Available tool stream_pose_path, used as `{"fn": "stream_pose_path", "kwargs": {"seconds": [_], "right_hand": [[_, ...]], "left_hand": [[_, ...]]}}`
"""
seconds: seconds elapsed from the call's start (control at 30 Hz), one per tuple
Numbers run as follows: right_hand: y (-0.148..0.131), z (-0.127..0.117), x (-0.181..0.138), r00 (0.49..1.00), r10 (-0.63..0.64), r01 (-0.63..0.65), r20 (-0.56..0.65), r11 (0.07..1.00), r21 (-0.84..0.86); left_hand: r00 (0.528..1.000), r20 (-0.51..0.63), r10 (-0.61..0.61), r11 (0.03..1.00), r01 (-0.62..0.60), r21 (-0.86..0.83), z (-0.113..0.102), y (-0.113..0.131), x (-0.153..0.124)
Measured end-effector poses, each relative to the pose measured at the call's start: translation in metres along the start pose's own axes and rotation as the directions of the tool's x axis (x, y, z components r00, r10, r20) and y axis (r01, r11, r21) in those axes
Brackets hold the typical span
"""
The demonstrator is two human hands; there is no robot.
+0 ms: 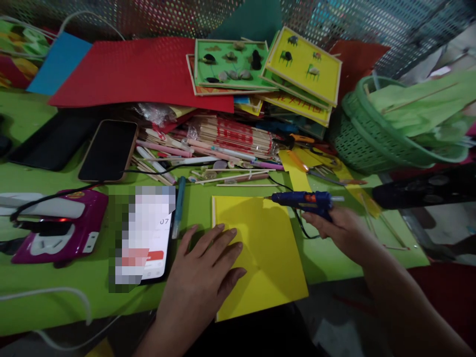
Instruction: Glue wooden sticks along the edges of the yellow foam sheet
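Observation:
A yellow sheet of card (260, 248) lies at the front edge of the green table, partly overhanging it. A thin wooden stick (213, 210) runs along the upper part of its left edge. My left hand (208, 263) rests on the sheet's left side, fingers stretched out. Gripped in my right hand (334, 225) is a blue hot glue gun (305, 199). Its nozzle points left, at the sheet's top edge. Whether the tip touches the card, I cannot tell. A capped teal pen (179, 206) lies left of the sheet.
A lit phone (156, 233), a dark phone (108, 151) and a magenta power strip (89, 213) lie to the left. Behind are bundled sticks (234, 134), pens, red card (137, 74) and framed pebble pictures (305, 64). A green basket (372, 134) stands at right.

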State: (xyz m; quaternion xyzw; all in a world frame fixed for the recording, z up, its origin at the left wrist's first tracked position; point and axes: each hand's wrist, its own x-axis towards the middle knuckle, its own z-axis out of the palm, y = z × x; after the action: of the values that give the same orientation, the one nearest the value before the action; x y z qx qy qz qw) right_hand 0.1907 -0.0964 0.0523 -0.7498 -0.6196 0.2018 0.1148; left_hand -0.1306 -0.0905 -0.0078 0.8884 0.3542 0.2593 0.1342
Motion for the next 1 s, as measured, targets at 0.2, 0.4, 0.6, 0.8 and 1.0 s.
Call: {"fn": "stream_pose_path", "kwargs": {"seconds": [0.2, 0.4, 0.6, 0.8, 1.0], "right_hand": [[0.003, -0.006, -0.001, 1.0, 0.007, -0.007, -0.009, 1.0, -0.013], [0.008, -0.011, -0.003, 0.998, 0.056, -0.056, -0.002, 0.998, 0.003], [0.011, -0.009, -0.001, 0.999, 0.044, -0.044, 0.004, 0.999, 0.004], [0.018, -0.007, -0.002, 0.999, 0.029, -0.029, -0.022, 1.0, 0.003], [0.024, -0.009, -0.005, 0.999, 0.037, -0.037, -0.026, 0.999, 0.001]], "left_hand": [[1.0, 0.005, -0.021, 0.999, 0.021, -0.027, 0.0, 0.001, 0.0], [1.0, -0.014, -0.023, 0.999, 0.023, -0.027, 0.001, 0.001, 0.001], [0.999, -0.004, -0.032, 0.999, 0.032, -0.03, 0.001, 0.001, 0.0], [0.999, -0.006, -0.032, 0.999, 0.032, -0.032, 0.0, 0.001, 0.001], [0.999, 0.008, -0.039, 0.998, 0.04, -0.045, 0.001, 0.002, 0.001]]}}
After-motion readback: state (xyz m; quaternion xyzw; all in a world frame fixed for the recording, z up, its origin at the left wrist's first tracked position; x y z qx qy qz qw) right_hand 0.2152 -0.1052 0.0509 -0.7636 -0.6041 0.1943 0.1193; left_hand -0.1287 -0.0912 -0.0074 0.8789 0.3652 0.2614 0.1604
